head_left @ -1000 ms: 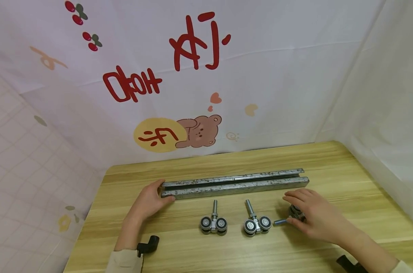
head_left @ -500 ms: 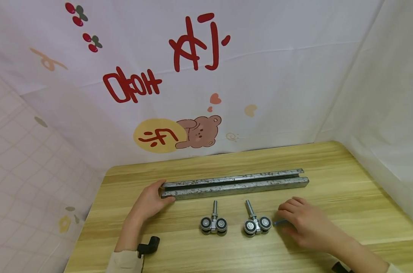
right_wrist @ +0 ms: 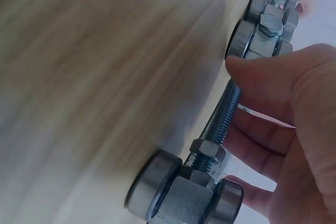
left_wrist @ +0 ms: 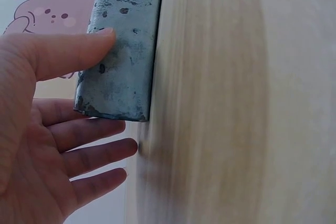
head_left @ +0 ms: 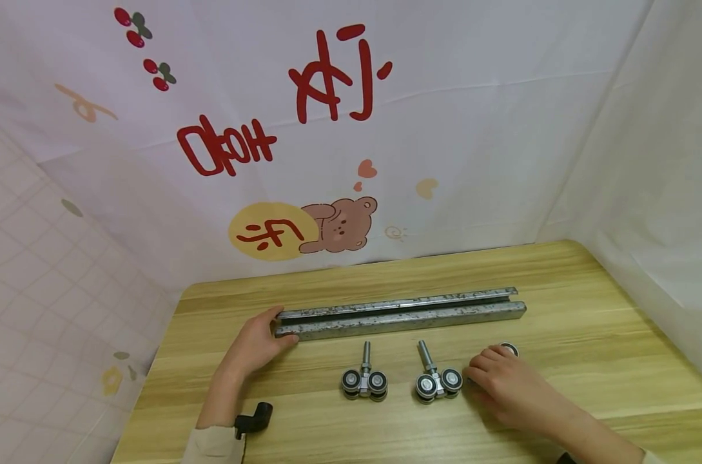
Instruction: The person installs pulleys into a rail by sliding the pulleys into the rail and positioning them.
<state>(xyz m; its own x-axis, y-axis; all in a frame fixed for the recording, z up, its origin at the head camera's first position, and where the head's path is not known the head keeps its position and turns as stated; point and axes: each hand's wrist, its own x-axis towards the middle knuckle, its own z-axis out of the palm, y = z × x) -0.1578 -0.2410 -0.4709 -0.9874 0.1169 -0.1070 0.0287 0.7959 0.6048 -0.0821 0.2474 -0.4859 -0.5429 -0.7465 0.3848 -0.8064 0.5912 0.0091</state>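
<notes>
A grey, speckled steel channel rail [head_left: 403, 323] lies lengthwise across the wooden table. My left hand [head_left: 254, 349] holds its left end; in the left wrist view the thumb [left_wrist: 79, 53] presses on the outer face, with the other fingers beyond the rail's end. On the right, my right hand [head_left: 510, 390] covers most of a roller trolley, one wheel [head_left: 508, 348] showing past the knuckles. The right wrist view shows thumb and fingers pinching the end of its threaded bolt [right_wrist: 223, 111]. Two more roller trolleys, one on the left [head_left: 365, 384] and one nearer the middle [head_left: 439, 385], stand below the rail, bolts toward it.
The wooden table [head_left: 327, 432] ends at a white printed cloth backdrop [head_left: 478, 129] behind, with cloth at both sides. The middle trolley sits close beside the right hand's fingertips. A black wrist mount [head_left: 254, 419] sits at the left cuff.
My right hand came down and left over the third trolley, and its fingers now close on the bolt. The trolley has turned, its wheel now showing behind the hand. My left hand stays put.
</notes>
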